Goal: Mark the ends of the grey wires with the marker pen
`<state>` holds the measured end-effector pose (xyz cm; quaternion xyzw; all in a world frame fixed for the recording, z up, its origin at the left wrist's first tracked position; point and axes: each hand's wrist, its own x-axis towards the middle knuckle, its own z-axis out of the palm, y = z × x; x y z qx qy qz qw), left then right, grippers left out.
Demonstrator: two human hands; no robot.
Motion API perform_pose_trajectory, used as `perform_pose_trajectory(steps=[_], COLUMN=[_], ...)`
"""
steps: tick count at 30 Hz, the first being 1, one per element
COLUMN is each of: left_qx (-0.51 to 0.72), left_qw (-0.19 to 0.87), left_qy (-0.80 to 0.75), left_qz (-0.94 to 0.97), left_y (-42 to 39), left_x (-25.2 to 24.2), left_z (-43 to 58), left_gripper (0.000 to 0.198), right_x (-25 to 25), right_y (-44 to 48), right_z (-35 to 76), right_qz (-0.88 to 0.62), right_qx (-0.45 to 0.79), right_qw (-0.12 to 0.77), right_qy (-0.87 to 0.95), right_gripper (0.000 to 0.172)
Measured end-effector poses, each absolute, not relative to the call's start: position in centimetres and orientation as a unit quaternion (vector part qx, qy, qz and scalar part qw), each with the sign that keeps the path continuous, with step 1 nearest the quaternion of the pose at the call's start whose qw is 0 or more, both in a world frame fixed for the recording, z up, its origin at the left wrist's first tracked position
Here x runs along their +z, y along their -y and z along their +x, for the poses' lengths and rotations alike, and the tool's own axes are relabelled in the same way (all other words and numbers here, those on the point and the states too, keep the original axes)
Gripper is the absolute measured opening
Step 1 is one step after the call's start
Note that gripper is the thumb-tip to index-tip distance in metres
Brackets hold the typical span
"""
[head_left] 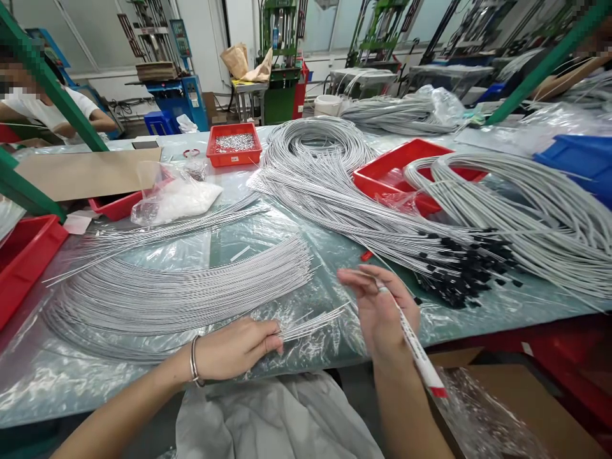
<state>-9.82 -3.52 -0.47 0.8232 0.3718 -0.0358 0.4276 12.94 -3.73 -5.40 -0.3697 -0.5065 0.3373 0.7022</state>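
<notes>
My left hand (246, 347), with a bangle at its wrist, is closed around a small bunch of thin grey cables (313, 325), whose ends stick out to the right. My right hand (382, 306) is raised to the right of those ends and apart from them. It grips a white marker pen (414, 344) with a red end, slanting down across the palm. The pen's writing tip is blurred near the fingers. Behind my left hand, a wide fan of cut cables (191, 293) lies curved on the plastic-covered table (335, 255).
Cables with black ends (468, 264) lie right, beside a thick cable coil (535, 217) and a red tray (382, 166). A red bin of small metal parts (234, 143) stands behind, near a plastic bag (176, 197). Green posts (52, 83) rise left; a person (81, 105) sits beyond.
</notes>
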Motion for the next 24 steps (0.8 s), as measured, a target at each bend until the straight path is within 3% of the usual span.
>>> perform_pose_trajectory(steps=[7,9,11,14,19,24], left_qx=[-0.007,0.014,0.033,0.061,0.081,0.073], left_qw=[0.442,0.452,0.46,0.471,0.485,0.437], left_qy=[-0.362,-0.361,-0.359,-0.371,-0.381,-0.379], left_qz=[0.821,0.816,0.811,0.798,0.783,0.813], left_y=[3.6,3.6,3.5,3.3,3.5,3.6], left_x=[-0.8,-0.9,-1.1,-1.2,-0.9,-0.8], left_z=[-8.5,-8.5,-8.7,-9.0,-8.6,-8.2], left_gripper=[0.039,0.042,0.045,0.049,0.034,0.035], right_x=[-3.6,-4.1,-5.0,-6.7,-7.7,-6.8], right_y=[5.0,5.1,4.9,4.7,5.5,5.9], right_z=[10.3,9.9,10.2,11.3,11.2,10.0], right_qz=[-0.314,-0.31,-0.322,-0.364,-0.375,-0.401], right_qx=[0.468,0.488,0.46,0.404,0.528,0.519], right_qw=[0.443,0.469,0.566,0.636,0.446,0.404], right_qy=[0.697,0.667,0.604,0.548,0.618,0.638], right_gripper=[0.04,0.041,0.039,0.025,0.036,0.047])
